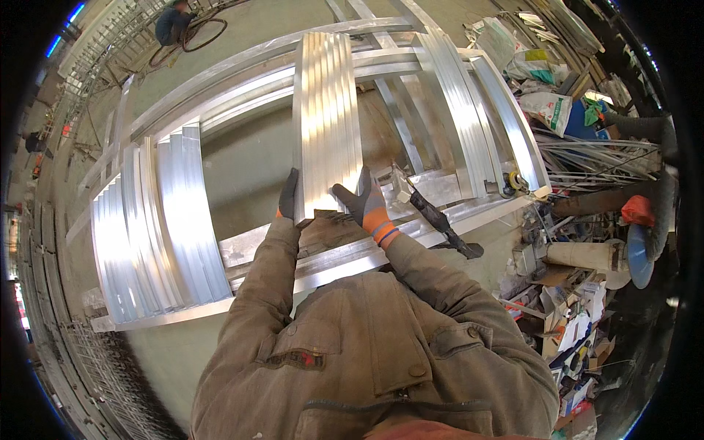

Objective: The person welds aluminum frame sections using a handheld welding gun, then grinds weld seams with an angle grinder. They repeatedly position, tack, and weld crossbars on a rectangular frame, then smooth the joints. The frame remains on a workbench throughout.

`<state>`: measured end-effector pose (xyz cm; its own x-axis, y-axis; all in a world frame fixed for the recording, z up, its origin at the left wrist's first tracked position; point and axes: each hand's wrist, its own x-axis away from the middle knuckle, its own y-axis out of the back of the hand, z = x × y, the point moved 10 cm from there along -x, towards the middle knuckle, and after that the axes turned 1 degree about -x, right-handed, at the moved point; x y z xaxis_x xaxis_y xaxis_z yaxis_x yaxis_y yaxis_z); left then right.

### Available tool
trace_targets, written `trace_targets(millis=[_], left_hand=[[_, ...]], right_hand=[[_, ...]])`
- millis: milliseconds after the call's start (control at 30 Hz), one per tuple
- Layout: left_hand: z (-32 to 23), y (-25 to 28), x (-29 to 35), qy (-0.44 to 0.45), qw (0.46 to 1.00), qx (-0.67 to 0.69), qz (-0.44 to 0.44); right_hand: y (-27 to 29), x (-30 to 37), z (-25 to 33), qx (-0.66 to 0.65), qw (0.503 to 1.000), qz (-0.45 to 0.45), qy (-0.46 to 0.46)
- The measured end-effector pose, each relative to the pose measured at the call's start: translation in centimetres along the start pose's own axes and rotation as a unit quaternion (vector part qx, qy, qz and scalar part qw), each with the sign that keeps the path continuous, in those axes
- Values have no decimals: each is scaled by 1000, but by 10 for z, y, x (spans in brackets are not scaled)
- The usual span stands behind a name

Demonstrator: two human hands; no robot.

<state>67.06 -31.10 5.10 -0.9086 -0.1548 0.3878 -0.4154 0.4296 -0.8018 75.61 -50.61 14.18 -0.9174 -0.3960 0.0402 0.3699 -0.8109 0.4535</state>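
Note:
A bundle of long, shiny silver metal bars [326,117] lies side by side across the metal frame [249,62] in front of me. Both hands wear dark gloves. My left hand [288,196] presses the bundle's left side near its close end. On the opposite side, my right hand [364,202], with an orange cuff, clasps the right edge, its thumb resting over the top. The undersides of the fingers are hidden. Right of my right hand, a black-handled tool [440,218] leans across the frame's near rail.
More silver bars [192,213] rest on the frame at left, others [458,110] at right, beside a yellow-black tool [515,182]. Sacks [546,110], scrap strips and cardboard clutter [572,323] fill the right side. Far left, a person [174,23] crouches by a coiled hose [205,33].

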Motion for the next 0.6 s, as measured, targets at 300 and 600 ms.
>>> trace_targets(millis=[300,600], left_hand=[[13,38,0,-24,1000,12,12],[80,69,-13,33,999,17,33]], right_hand=[[-16,11,-1,-21,999,32,-25],[-18,10,-97,177,966,85,-168]])
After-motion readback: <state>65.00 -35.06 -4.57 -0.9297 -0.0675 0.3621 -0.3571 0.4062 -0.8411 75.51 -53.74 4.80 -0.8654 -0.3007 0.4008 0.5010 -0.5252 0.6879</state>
